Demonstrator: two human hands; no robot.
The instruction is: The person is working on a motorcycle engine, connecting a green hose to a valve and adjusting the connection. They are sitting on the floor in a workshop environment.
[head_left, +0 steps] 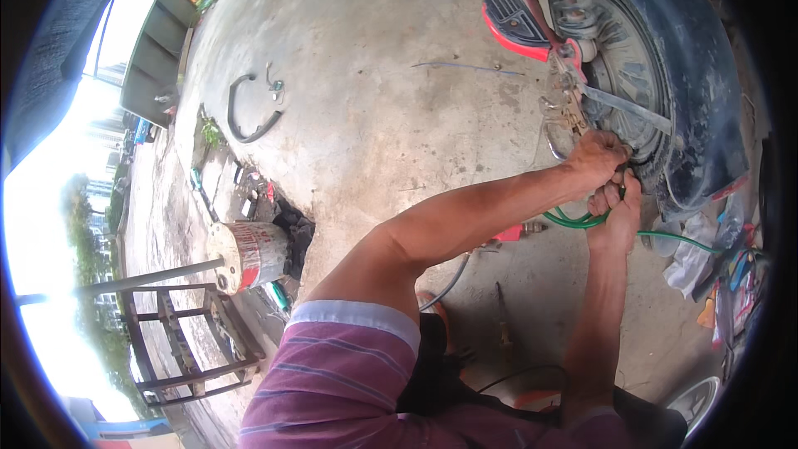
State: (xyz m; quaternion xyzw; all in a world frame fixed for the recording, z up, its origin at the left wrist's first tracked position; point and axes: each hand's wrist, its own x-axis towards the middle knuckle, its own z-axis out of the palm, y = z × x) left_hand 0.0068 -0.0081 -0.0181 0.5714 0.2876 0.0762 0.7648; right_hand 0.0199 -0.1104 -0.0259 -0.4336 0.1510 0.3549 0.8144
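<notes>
Both my hands meet at the lower edge of a scooter's dusty wheel (623, 75), beneath its dark blue body panel (698, 58). My left hand (597, 156) is closed, its fingertips pressed together near a small dark piece too hidden to name. Just below it, my right hand (615, 204) curls around a green cable (573, 220). The cable loops out to the left of that hand and also runs off to the right. A flat metal bar (628, 108) crosses the wheel just above my left hand.
A red-and-black footrest (515, 17) and a coil spring (573, 0) belong to the scooter. On the concrete lie a red tool (509, 234), a screwdriver (504, 316) and a black curved strip (249, 133). Plastic bags (690, 258) lie at right; a stained drum (249, 254) stands at left.
</notes>
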